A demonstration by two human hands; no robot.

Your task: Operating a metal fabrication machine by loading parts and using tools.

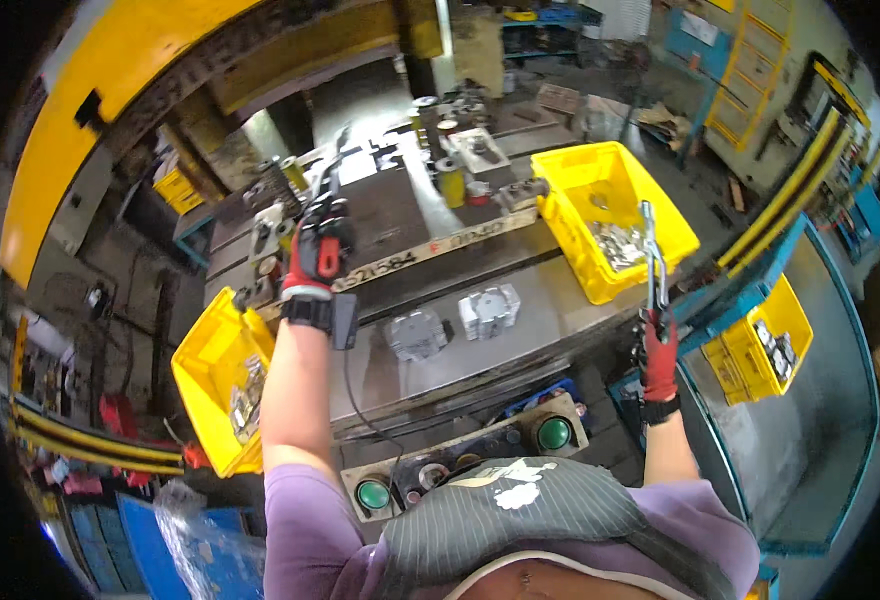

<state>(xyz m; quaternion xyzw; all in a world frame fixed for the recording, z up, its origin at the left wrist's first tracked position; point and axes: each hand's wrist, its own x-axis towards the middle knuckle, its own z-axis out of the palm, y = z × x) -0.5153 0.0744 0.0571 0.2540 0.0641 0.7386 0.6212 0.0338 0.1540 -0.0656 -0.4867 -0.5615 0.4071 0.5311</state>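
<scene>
My left hand [318, 250], in a red and black glove, reaches forward over the press bed [385, 215]. Its fingers are closed around a dark, slender tool [332, 175] that points at the bright die area; its exact kind is unclear. My right hand [658, 355], also gloved, is closed on silver long-nosed pliers [654, 255]. Their jaws point up beside the right yellow bin [585, 265], which holds small metal pieces [618, 245]. Between my hands, a pile of flat metal plates [417, 335] and another plate stack [490, 310] sit on the front ledge.
Another yellow bin [200, 390] with metal pieces stands by my left forearm. A control panel [480, 440] with two green buttons lies before my body. Farther right, a yellow crate [760, 345] rests on a blue-framed table. Yellow guard bars [785, 195] flank the press.
</scene>
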